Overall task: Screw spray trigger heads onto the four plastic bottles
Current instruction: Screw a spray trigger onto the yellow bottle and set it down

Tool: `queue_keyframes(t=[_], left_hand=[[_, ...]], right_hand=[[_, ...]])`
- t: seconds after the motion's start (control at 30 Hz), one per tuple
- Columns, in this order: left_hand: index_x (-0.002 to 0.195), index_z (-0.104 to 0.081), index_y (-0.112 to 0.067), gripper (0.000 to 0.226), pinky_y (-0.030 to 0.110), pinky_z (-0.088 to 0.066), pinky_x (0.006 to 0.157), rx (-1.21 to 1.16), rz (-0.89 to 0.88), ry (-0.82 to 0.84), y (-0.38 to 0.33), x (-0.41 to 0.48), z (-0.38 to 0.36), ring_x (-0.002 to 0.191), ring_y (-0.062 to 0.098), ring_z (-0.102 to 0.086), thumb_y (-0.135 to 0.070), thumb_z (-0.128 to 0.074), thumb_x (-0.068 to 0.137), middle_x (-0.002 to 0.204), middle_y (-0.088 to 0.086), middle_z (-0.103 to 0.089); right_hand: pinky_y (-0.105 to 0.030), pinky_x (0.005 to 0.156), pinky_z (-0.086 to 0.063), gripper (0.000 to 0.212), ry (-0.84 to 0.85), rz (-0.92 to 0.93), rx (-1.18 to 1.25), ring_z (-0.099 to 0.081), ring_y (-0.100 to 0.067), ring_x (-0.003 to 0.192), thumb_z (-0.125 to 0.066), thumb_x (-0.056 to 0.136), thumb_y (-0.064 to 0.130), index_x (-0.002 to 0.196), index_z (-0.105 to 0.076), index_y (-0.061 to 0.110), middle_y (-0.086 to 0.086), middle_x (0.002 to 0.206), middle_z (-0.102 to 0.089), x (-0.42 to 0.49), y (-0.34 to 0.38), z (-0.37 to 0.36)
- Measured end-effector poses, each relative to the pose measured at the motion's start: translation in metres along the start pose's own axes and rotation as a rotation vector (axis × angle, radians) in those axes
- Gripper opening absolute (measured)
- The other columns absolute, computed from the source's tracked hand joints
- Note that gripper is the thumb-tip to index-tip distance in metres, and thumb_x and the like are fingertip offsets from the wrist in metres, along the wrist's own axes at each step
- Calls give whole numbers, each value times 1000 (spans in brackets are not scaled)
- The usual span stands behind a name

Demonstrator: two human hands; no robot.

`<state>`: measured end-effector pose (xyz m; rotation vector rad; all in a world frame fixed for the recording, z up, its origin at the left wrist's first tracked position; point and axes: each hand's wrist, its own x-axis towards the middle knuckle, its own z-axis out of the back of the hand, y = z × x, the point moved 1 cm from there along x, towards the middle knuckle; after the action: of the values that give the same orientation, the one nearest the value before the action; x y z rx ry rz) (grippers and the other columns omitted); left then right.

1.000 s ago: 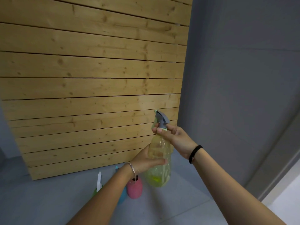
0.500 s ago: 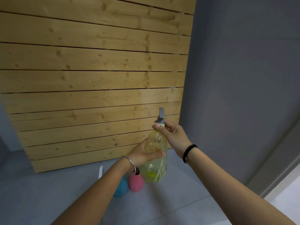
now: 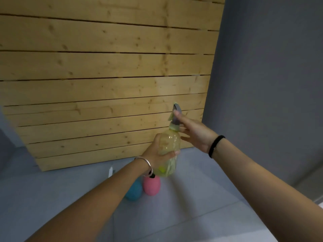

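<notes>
A clear yellow-green plastic bottle (image 3: 169,145) is held upright in the air, my left hand (image 3: 157,152) curled round its middle. A grey and pale-green spray trigger head (image 3: 175,116) sits on its neck. My right hand (image 3: 195,135) is at the head, fingertips touching the grey trigger and the collar. Below on the floor stand a pink bottle (image 3: 151,186) and a blue bottle (image 3: 133,190), both partly hidden by my left forearm. A white spray-head part (image 3: 110,170) shows to their left.
A slatted wooden panel (image 3: 104,88) leans against the wall behind the bottles. A grey wall (image 3: 271,84) runs along the right. The floor (image 3: 192,206) is grey tile.
The trigger head has turned on the bottle neck under my right hand's fingers. The camera has shifted slightly and the bottle sits a little lower and farther right.
</notes>
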<state>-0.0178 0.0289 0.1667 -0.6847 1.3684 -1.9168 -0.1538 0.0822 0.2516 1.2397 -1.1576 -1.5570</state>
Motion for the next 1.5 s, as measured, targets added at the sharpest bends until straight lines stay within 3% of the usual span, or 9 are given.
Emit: queue_keyframes(t=[0.17, 0.3, 0.43, 0.6, 0.77, 0.87, 1.1, 1.27, 1.5], left_hand=[[138, -25, -26, 74, 29, -44, 94, 42, 55, 27, 31, 28, -1, 118, 16, -51, -34, -69, 79, 130, -1, -50], [143, -22, -23, 65, 24, -31, 94, 91, 196, -82, 74, 45, 10, 132, 18, -37, -37, -55, 89, 147, 3, -36], [145, -18, -15, 71, 33, -28, 110, 293, 312, 8, 123, 45, 15, 138, 22, -30, -45, -49, 89, 153, 6, -26], [146, -16, -11, 75, 35, -30, 109, 346, 490, 7, 156, 54, 8, 136, 27, -34, -50, -45, 89, 152, 11, -28], [147, -9, -11, 74, 35, -29, 108, 318, 529, 42, 172, 64, -1, 136, 29, -34, -44, -45, 91, 153, 13, -26], [147, -8, -10, 73, 35, -34, 105, 345, 575, 48, 180, 67, -5, 131, 31, -41, -44, -43, 93, 150, 15, -32], [146, -9, -8, 71, 34, -39, 98, 301, 622, 56, 185, 70, -14, 125, 32, -47, -38, -45, 93, 145, 16, -38], [146, -10, -7, 70, 33, -37, 100, 283, 632, 56, 188, 69, -13, 129, 31, -44, -37, -45, 94, 149, 16, -33], [146, -11, -7, 70, 34, -37, 101, 268, 644, 44, 188, 69, -13, 128, 31, -44, -36, -46, 93, 148, 16, -35]], right_hand=[[-37, 99, -41, 43, -233, -14, 8, -56, -18, 111, -56, 84, 54, 102, -66, 17, -2, 120, -63, 39, -26, 3], [-28, 84, -43, 42, -359, 45, -118, -59, -15, 93, -57, 86, 46, 93, -71, 8, -3, 97, -68, 64, -70, 12], [-26, 74, -41, 38, -352, 12, -238, -57, -16, 84, -51, 92, 39, 90, -69, 6, -3, 88, -65, 86, -130, 20], [-31, 83, -44, 25, -295, -123, -140, -60, -12, 79, -56, 90, 34, 88, -67, 12, -5, 88, -66, 111, -189, 17], [-38, 91, -47, 34, -277, -190, -95, -59, -20, 82, -59, 89, 32, 85, -67, -1, -8, 84, -63, 126, -226, 11], [-35, 87, -47, 26, -258, -194, -100, -57, -18, 76, -59, 89, 31, 79, -65, 8, -7, 79, -61, 130, -239, 11], [-33, 82, -45, 25, -227, -184, -120, -52, -18, 72, -57, 90, 29, 74, -60, 9, -7, 75, -56, 135, -256, 10], [-30, 78, -44, 24, -219, -174, -117, -51, -17, 71, -57, 90, 29, 73, -60, 11, -4, 75, -57, 140, -259, 4], [-28, 77, -45, 23, -212, -171, -78, -52, -16, 71, -57, 90, 29, 82, -65, 9, -6, 78, -58, 145, -258, -1]])
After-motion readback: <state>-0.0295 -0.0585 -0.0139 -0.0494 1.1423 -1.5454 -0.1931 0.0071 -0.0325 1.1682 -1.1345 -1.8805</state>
